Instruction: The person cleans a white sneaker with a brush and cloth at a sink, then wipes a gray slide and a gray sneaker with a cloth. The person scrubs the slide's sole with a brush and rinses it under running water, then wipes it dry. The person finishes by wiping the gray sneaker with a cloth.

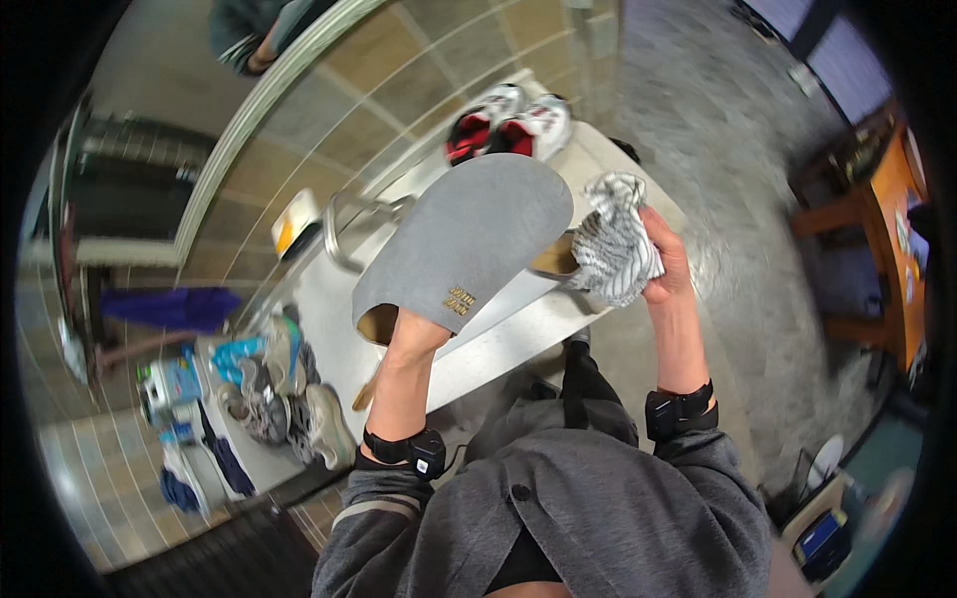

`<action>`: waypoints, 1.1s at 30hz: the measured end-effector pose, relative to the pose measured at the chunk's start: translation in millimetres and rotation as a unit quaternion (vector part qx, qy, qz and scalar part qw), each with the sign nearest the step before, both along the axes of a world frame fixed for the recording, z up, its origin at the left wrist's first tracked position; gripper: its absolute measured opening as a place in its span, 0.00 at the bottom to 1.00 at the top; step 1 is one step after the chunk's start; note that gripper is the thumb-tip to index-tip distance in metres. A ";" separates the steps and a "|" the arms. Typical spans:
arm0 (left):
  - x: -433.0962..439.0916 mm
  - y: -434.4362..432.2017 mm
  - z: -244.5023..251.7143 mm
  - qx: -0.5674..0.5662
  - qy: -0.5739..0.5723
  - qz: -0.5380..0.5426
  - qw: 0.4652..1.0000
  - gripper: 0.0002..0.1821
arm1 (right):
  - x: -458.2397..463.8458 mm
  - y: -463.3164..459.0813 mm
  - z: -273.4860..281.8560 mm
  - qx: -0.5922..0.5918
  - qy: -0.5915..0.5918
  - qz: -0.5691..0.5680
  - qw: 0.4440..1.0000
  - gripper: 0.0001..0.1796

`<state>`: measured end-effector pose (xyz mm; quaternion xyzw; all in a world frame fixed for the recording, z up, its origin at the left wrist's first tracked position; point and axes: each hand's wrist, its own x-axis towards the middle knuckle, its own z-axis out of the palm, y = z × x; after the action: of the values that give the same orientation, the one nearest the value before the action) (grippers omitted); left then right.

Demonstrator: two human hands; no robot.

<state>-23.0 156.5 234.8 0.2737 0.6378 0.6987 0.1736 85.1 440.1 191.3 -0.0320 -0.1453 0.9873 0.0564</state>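
Note:
My left hand (420, 333) reaches into the opening of a grey suede clog (463, 224) and holds it up over a white sink counter. Its fingers are hidden inside the upper. Small gold-coloured metal letters sit near the edge of the clog. A crumpled black-and-white striped cloth (617, 243) is gripped in my right hand (668, 258), to the right of the clog's toe. Between clog and cloth a brown surface with a dark rim (553, 258) shows; what it belongs to is mostly covered.
White sneakers with red lining (516, 127) stand at the counter's far end. A metal faucet (333, 232) rises behind the clog. Several other shoes (280, 404) and a detergent bottle (168, 381) crowd the left. A framed mirror (247, 142) hangs on the tiled wall. Right is a wooden desk (890, 224).

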 end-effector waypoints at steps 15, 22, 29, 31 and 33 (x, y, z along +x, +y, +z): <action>85.2 -231.2 13.1 0.303 -0.170 0.145 0.926 0.23 | -55.1 -218.8 63.8 0.222 0.017 0.152 0.963 0.07; 160.0 -334.9 50.1 0.296 0.062 0.325 0.896 0.33 | -71.5 -277.4 55.1 0.233 -0.007 0.281 0.931 0.05; 174.8 -393.4 32.8 0.360 0.077 0.431 0.824 0.33 | -94.2 -295.4 -15.5 0.441 -0.169 0.279 0.836 0.20; 169.6 -380.9 12.1 0.369 0.047 0.444 0.815 0.33 | -109.8 -284.1 -43.3 0.539 -0.223 0.256 0.771 0.19; 173.1 -370.8 0.4 0.372 0.028 0.456 0.808 0.33 | -136.6 -263.9 -65.9 0.692 -0.161 0.123 0.693 0.20</action>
<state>150.1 -214.3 235.2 0.0149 0.3856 0.8732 -0.2977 -51.5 176.2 125.3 -0.1244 -0.7971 0.5849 -0.0835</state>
